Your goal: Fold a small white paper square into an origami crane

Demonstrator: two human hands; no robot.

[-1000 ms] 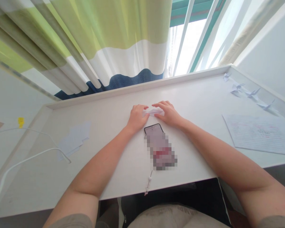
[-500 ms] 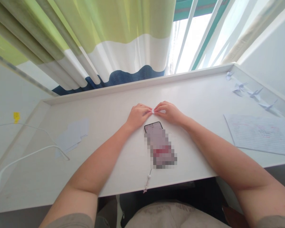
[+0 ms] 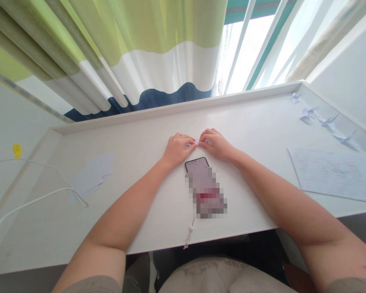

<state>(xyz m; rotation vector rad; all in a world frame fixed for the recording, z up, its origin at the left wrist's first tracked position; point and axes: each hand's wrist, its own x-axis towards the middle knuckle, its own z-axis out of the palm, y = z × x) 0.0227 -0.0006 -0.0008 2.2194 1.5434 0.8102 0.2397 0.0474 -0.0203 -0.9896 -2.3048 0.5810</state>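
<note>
The person's left hand and right hand rest on a white desk, curled and closed toward each other. Their fingertips pinch a small piece of folded white paper between them. The paper sits near the middle of the desk, and the fingers hide most of it, so its exact shape is hard to tell.

Just below the hands, between the forearms, a smartphone lies flat with its dark, thin edge toward them. Most of it is covered by a pixelated blur. Beyond its lower end, a small string charm hangs over the desk's front edge.

To the left, a loose pile of blank paper slips lies on the smooth desk, crossed by a thin white cable with a yellow tag farther along. To the right, a sheet of lined paper with faint red and dark writing lies flat. Past it, a row of small folded paper cranes sits along the raised back rim. Behind the desk hang a soft striped green, white and blue curtain and a sheer white curtain by a bright window.
</note>
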